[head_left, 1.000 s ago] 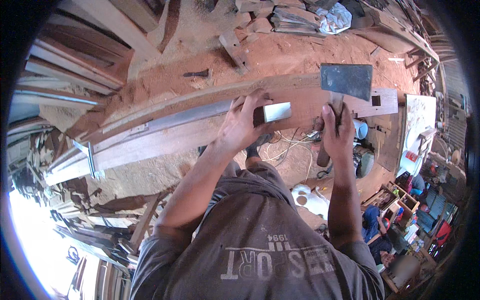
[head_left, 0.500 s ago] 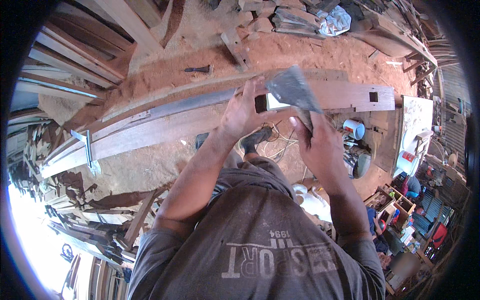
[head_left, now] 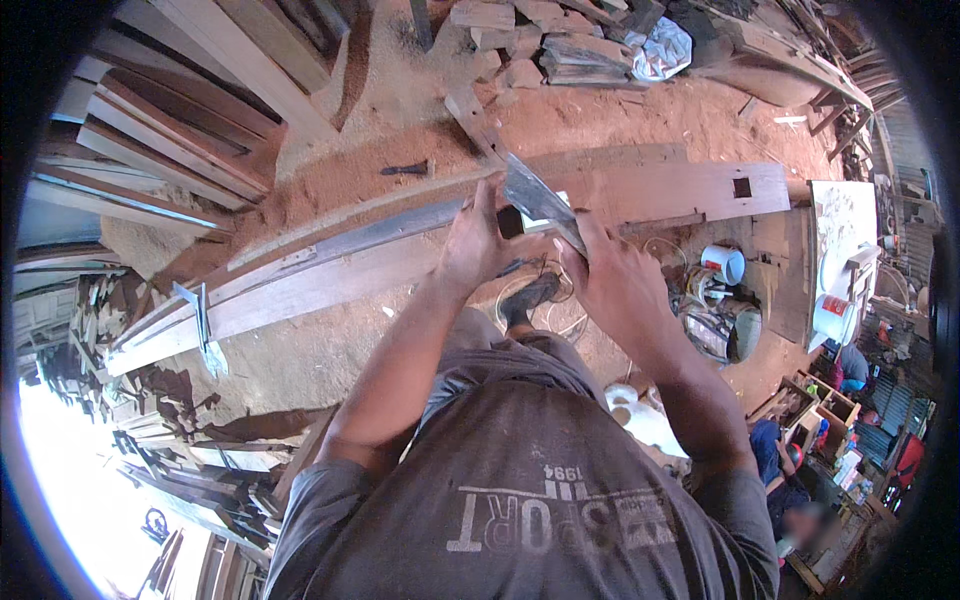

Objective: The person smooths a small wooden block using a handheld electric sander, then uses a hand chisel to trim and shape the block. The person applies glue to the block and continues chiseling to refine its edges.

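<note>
My left hand (head_left: 468, 245) grips a long wooden plank (head_left: 650, 190), its thumb on the near edge and fingers toward the far edge. Between them shows a dark square hole (head_left: 511, 221), with a small whitish piece (head_left: 537, 224) beside it that I cannot make out. My right hand (head_left: 620, 280) is closed round the handle of a putty knife. The wide grey blade of the putty knife (head_left: 533, 190) is tilted over the plank, close to my left fingers. Whether the blade touches the wood is unclear.
A metal clamp (head_left: 202, 330) sits on the boards at the left. Another square hole (head_left: 742, 188) pierces the plank's right end. White buckets (head_left: 722, 264) stand at the right, near a white panel (head_left: 838, 240). Wood offcuts (head_left: 590, 60) lie beyond the sandy ground. Another person (head_left: 775, 465) is at lower right.
The putty knife has moved left and turned, so its blade now shows narrower. My right hand has shifted left with it. The left hand keeps its place on the plank.
</note>
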The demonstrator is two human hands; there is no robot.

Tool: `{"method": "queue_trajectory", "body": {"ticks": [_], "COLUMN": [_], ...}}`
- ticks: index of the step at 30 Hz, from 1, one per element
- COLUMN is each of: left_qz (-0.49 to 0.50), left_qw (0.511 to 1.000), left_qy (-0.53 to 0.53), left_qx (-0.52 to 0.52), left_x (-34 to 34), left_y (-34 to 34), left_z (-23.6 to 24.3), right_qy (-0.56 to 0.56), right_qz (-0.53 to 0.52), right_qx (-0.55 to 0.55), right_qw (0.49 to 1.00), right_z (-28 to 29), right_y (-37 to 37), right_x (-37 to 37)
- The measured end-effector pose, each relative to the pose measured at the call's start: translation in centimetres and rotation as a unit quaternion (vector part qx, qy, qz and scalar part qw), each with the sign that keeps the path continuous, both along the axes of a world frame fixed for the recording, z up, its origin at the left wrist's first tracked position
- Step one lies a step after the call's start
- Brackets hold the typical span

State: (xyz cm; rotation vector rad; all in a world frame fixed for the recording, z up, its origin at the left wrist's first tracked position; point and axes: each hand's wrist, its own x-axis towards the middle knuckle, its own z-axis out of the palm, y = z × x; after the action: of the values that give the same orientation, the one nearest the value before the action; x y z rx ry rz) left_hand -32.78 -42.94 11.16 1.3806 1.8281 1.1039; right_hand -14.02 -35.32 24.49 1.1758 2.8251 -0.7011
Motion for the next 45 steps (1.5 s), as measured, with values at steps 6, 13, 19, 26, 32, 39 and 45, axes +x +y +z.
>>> {"method": "queue_trajectory", "body": {"ticks": [6, 13, 19, 26, 32, 39, 45], "left_qz": [-0.003, 0.005, -0.019, -0.007, -0.005, 0.002, 0.148], "left_qw": [1.0, 0.999, 0.998, 0.993, 0.996, 0.994, 0.962], "left_qy": [-0.013, -0.016, -0.028, 0.101, 0.074, 0.098, -0.213], "left_qx": [-0.018, -0.028, 0.054, 0.054, 0.053, 0.054, 0.081], "left_x": [0.1, 0.2, 0.2, 1.2, 1.2, 1.0, -0.4], "left_y": [-0.5, -0.3, -0.1, 0.2, 0.5, 0.4, 0.6], "left_z": [-0.2, -0.2, -0.6, -0.4, 0.5, 0.0, -1.5], "right_qy": [-0.071, -0.046, 0.109, 0.264, 0.221, 0.309, 0.251], "right_qz": [-0.037, -0.03, -0.107, -0.384, -0.429, -0.4, -0.35], "right_qx": [-0.022, -0.036, -0.04, -0.42, -0.498, -0.559, -0.54], "right_qw": [0.997, 0.998, 0.987, 0.779, 0.721, 0.658, 0.723], "right_z": [0.0, -0.6, -2.7, -4.7, -7.2, -7.9, -7.3], "right_y": [-1.1, -0.4, -0.3, 1.1, 0.4, 2.4, 0.7], "right_x": [0.0, 0.7, 2.5, 6.2, 6.3, 7.9, 6.3]}}
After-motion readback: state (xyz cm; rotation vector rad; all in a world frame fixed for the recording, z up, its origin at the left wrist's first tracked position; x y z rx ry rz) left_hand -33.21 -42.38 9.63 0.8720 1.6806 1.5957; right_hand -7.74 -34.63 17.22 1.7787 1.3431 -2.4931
